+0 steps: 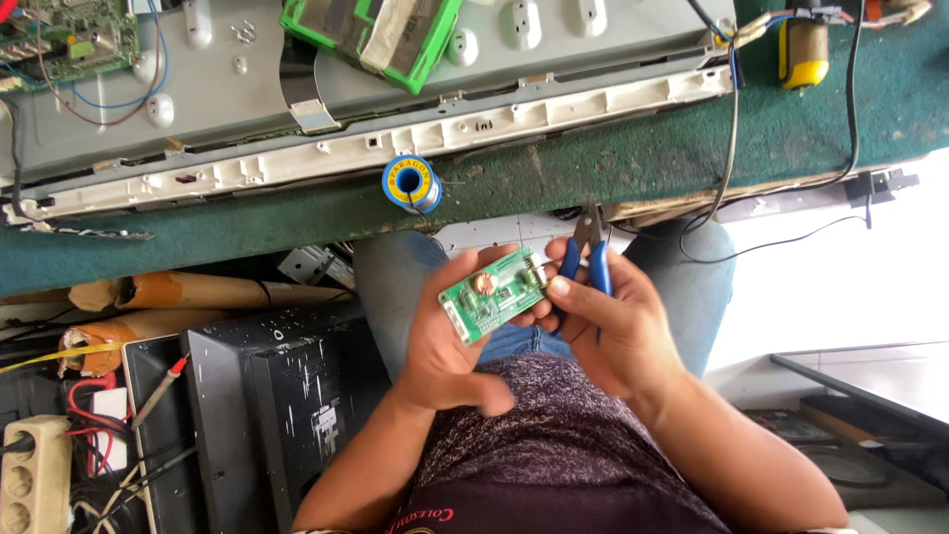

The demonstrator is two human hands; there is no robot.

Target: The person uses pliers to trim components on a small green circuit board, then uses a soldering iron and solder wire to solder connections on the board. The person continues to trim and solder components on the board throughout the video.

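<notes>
My left hand [450, 341] holds a small green circuit board [494, 294] in front of my lap, component side up, with a copper coil on it. My right hand [608, 316] grips blue-handled pliers [590, 252], their dark jaws pointing away from me, and its thumb rests on the board's right end. Both hands are together over my jeans, just below the edge of the green-covered bench [613, 168].
A spool of solder wire [411, 183] lies on the bench near its edge. Behind it sits an opened flat-screen chassis [326, 148] with a green board [371, 35]. A yellow tool [803, 51] and cables are at right. Dark monitor housings [277, 396] and a power strip [35, 475] stand at left.
</notes>
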